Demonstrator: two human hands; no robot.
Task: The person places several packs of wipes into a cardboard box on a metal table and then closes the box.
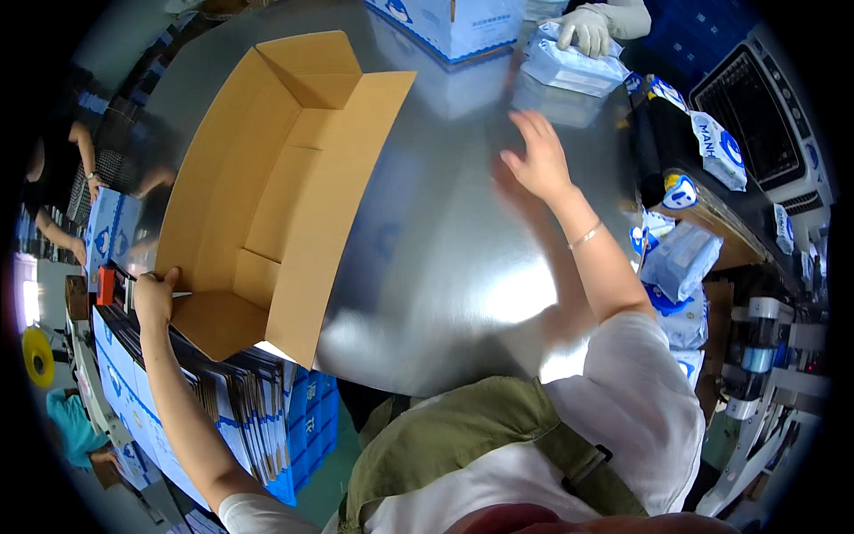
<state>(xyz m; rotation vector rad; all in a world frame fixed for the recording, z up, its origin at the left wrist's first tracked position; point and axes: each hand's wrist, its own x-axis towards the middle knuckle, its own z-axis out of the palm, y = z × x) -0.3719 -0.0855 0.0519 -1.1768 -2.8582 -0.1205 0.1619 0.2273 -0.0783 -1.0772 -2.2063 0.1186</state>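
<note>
An unfolded brown cardboard box (pixel 240 178) lies with its top flaps spread at the left side of the shiny metal table (pixel 427 294), and I see into its bare inside. My left hand (pixel 156 298) is closed on the box's near left corner, thumb over the flap edge. Out over the table on the right, my right hand (pixel 538 160) is stretched forward with fingers apart and nothing in it. Beyond it, a co-worker's gloved hand (pixel 585 31) rests on light blue soft packs (pixel 574 67) at the far edge.
A blue and white printed carton (pixel 454 27) stands at the far side. Several packs lie on a conveyor (pixel 672 142) and pile up below it (pixel 680 262) on the right. Flat folded cartons (pixel 240 400) stand in a blue crate (pixel 316 414) at lower left. Another person handles a carton (pixel 111 227).
</note>
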